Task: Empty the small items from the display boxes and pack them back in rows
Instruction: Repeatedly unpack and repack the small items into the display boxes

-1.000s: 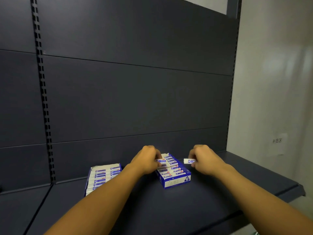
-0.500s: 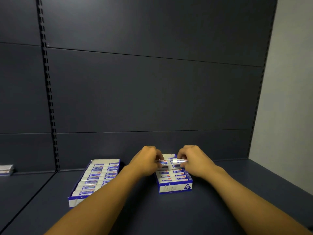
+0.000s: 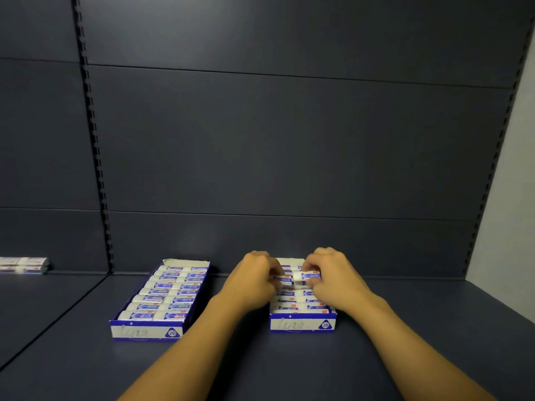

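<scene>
Two blue-and-white display boxes stand on a dark shelf. The left box (image 3: 146, 331) is filled with two neat rows of small white erasers in blue sleeves. Over the right box (image 3: 302, 325) both my hands work. My right hand (image 3: 333, 277) pinches one eraser (image 3: 308, 276) just above the box's far half. My left hand (image 3: 252, 280) is curled over the box's left row, its fingers gripping an eraser (image 3: 285, 280) there. Rows of erasers fill the near part of the right box; the far part is hidden by my hands.
The dark shelf (image 3: 260, 366) stretches wide in front of the boxes. A small stack of loose erasers (image 3: 23, 265) lies at the far left on the neighbouring shelf section. A dark back panel rises behind; a pale wall stands at the right.
My right hand has carried its eraser from right of the box to over its far half. The camera view has swung left, bringing the left box fully in sight.
</scene>
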`<state>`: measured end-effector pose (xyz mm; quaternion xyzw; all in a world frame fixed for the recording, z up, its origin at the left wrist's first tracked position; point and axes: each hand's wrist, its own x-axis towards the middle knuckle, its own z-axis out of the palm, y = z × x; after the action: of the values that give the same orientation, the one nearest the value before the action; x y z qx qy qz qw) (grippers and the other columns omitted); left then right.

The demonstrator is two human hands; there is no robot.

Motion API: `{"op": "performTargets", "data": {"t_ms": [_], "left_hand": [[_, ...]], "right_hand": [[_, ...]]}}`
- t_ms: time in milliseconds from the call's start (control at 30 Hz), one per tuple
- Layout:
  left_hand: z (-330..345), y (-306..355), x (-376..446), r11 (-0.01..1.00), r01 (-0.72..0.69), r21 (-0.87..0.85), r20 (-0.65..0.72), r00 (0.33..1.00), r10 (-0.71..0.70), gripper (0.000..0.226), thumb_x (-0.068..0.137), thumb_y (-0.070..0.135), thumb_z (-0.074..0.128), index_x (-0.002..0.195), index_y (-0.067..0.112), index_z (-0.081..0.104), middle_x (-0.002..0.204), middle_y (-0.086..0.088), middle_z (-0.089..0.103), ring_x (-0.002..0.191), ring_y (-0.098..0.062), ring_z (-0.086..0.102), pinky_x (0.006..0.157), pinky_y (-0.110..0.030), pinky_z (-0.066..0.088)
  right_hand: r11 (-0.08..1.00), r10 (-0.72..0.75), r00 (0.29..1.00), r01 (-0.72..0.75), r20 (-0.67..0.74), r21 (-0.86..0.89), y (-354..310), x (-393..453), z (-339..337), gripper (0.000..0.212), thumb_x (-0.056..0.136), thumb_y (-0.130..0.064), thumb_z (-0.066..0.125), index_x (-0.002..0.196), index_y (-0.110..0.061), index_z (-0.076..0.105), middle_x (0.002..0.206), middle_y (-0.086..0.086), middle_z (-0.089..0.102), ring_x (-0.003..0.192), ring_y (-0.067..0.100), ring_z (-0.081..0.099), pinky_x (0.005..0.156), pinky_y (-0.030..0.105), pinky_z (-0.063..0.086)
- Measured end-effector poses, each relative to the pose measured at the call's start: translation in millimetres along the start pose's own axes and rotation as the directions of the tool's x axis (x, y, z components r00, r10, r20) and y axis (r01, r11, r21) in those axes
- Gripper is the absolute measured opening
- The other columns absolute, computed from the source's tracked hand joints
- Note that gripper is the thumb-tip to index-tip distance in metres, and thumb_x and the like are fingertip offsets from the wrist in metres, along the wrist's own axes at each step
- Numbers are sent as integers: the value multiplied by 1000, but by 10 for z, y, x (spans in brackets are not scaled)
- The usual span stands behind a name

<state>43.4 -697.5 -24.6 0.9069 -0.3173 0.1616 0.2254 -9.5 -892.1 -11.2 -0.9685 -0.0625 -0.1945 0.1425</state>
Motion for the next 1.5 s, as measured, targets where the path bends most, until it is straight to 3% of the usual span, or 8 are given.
{"op": "performTargets", "data": {"t_ms": [367, 600, 767, 1033, 1233, 1500], "left_hand": [[82, -80, -17, 999, -18, -41, -89, 996, 14, 23, 91, 29, 70, 114, 29, 73, 111, 14, 63, 107, -4, 49, 88, -20, 44], [141, -25, 20, 998, -58, -4, 0, 998, 58, 29, 90, 27, 73, 119, 27, 72, 114, 11, 64, 106, -4, 49, 89, -23, 49], [177, -49, 14, 998, -62, 5, 14, 998, 62, 31, 89, 29, 74, 120, 26, 72, 118, 12, 61, 109, -1, 44, 86, -17, 43], [163, -73, 11, 999, -47, -8, 21, 999, 47, 41, 85, 37, 77, 125, 30, 68, 117, 15, 60, 106, 2, 42, 81, -11, 39], [141, -86, 9, 999, -43, -3, 27, 999, 43, 33, 86, 40, 76, 116, 28, 73, 115, 15, 60, 109, 0, 44, 83, -12, 40], [142, -94, 11, 999, -35, -6, 45, 998, 35, 32, 86, 41, 76, 116, 30, 73, 114, 17, 61, 105, 1, 44, 73, -6, 35]], "right_hand": [[994, 26, 999, -23, -22, 110, 276, 48, 220, 28, 83, -19, 78, 100, -35, 63, 100, -21, 51, 92, -3, 52, 67, 11, 42], [996, 22, 1000, -20, -17, 87, 300, 68, 238, 27, 84, -24, 78, 103, -37, 63, 102, -22, 50, 92, -3, 52, 66, 11, 44], [996, 12, 1000, -13, 7, 94, 272, 44, 218, 27, 85, -26, 77, 107, -35, 63, 106, -21, 50, 95, -2, 52, 69, 16, 49], [999, -16, 1000, 15, 20, 43, 285, 28, 199, 27, 87, -30, 74, 110, -38, 63, 106, -24, 47, 99, -2, 50, 69, 9, 42], [999, -30, 999, 29, 27, 42, 292, 14, 186, 27, 87, -30, 74, 111, -37, 65, 107, -24, 49, 102, -1, 51, 73, 9, 41], [999, -47, 998, 46, 48, 21, 275, 13, 192, 26, 86, -28, 75, 110, -35, 68, 104, -25, 47, 101, -1, 50, 72, 9, 41]]}}
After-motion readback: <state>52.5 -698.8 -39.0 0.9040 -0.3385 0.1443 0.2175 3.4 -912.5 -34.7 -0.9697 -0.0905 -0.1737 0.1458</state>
